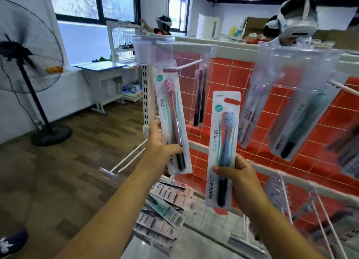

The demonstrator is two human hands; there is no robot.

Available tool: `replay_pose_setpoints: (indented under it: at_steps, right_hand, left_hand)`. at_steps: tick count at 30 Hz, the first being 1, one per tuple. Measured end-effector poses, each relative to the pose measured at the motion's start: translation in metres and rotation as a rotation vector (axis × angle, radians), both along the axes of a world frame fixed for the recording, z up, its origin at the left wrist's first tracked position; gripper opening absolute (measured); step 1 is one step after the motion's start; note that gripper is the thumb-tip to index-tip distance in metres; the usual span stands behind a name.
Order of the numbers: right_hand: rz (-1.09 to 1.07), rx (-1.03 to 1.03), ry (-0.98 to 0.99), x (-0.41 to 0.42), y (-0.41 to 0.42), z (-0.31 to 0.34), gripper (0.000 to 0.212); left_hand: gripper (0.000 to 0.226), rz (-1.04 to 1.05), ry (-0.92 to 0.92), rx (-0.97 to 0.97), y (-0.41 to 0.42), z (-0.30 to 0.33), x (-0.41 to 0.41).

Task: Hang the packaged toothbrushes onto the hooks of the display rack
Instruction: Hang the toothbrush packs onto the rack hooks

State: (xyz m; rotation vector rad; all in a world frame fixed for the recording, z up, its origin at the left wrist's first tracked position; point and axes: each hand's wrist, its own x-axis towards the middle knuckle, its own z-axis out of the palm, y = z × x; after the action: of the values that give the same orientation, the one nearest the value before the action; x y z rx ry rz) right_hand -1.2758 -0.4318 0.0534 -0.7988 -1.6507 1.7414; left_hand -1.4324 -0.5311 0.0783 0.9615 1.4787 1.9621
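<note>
A shop room with a wood-pattern floor (64,173), tall windows and a black pedestal fan (29,64) at the left frames a display rack (229,78) backed by a red-tiled panel with white rails and white hooks. A pale desk (101,72) stands under the windows, and two people wearing headsets stand beyond the rack. Below the hands, a heap of packaged toothbrushes (165,210) lies on the rack's lower shelf. The left hand (161,144) grips the lower part of a pink toothbrush pack (172,119), thumb across its front, the pack upright with its top at the upper hook (188,65) just under a clear price-tag holder (153,49). The right hand (239,181) holds a blue toothbrush pack (223,142) by its lower half, fingers curled round its edge, upright and apart from any hook. Further packs hang on hooks to the right, among them a teal toothbrush pack (303,113).
</note>
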Motion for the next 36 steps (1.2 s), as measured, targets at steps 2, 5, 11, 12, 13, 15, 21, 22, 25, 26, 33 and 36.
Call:
replay_pose_setpoints:
  at_steps: [2,5,11,12,13,15,21,22,25,26,33,36]
  right_hand:
    - [-0.005,0.004,-0.012,0.000,0.005,-0.003,0.027]
    - [0.013,0.001,-0.022,-0.003,0.010,-0.009,0.027]
    - [0.003,-0.043,-0.036,-0.014,0.009,-0.015,0.035]
    - [-0.004,-0.056,-0.032,-0.016,0.009,-0.016,0.033]
    - [-0.012,-0.069,-0.028,-0.018,0.010,-0.015,0.033]
    - [-0.031,-0.090,-0.022,-0.021,0.010,-0.014,0.034]
    - [-0.126,-0.129,-0.011,-0.026,0.012,-0.014,0.032]
    - [-0.138,-0.135,-0.008,-0.026,0.012,-0.015,0.031]
    - [-0.169,-0.146,0.003,-0.027,0.011,-0.015,0.030]
    - [-0.183,-0.145,0.005,-0.026,0.011,-0.015,0.030]
    - [-0.273,-0.152,0.015,-0.020,0.008,-0.019,0.033]
    - [-0.273,-0.126,0.019,-0.013,0.002,-0.017,0.033]
  left_hand:
    - [0.063,-0.019,0.013,0.030,0.006,-0.001,0.000]
    - [0.063,-0.064,0.004,0.055,0.010,-0.003,-0.004]
    - [0.074,-0.171,0.009,0.021,0.012,-0.003,-0.024]
    - [0.075,-0.202,0.012,0.025,0.014,-0.001,-0.026]
    - [0.075,-0.230,0.012,0.032,0.015,0.000,-0.026]
    - [0.074,-0.256,0.017,0.038,0.018,0.001,-0.026]
    - [0.075,-0.118,0.125,-0.078,0.032,-0.006,-0.029]
    - [0.078,-0.093,0.155,-0.116,0.038,-0.007,-0.032]
    - [0.086,-0.019,0.254,-0.224,0.064,-0.007,-0.043]
    - [0.088,-0.012,0.264,-0.244,0.074,-0.005,-0.045]
    - [0.090,-0.031,0.258,-0.318,0.125,0.012,-0.052]
    - [0.091,-0.031,0.229,-0.313,0.128,0.007,-0.055]
